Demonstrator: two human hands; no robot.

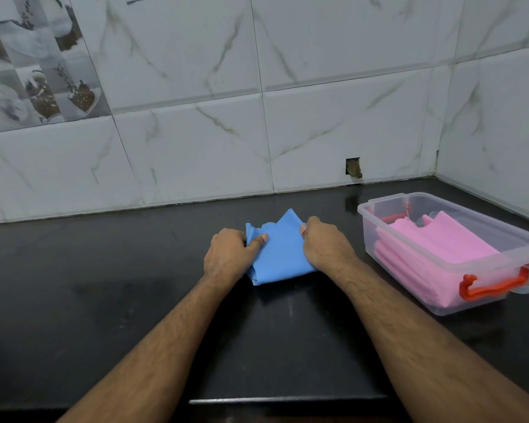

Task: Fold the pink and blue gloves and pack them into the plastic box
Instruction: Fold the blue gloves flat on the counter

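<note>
On the black table (104, 285), a clear plastic box (376, 218) at right holds folded pink gloves (440, 245). Left of it lies the blue glove (280, 254), its edges pinched in the grip of the left hand (228, 253) and right hand (326, 245).

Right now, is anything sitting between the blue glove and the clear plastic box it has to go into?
Nothing visible. The folded blue glove, gripped by the left hand and right hand, is separated from the lidless clear plastic box only by bare black countertop. Folded pink gloves already lie inside.
</note>
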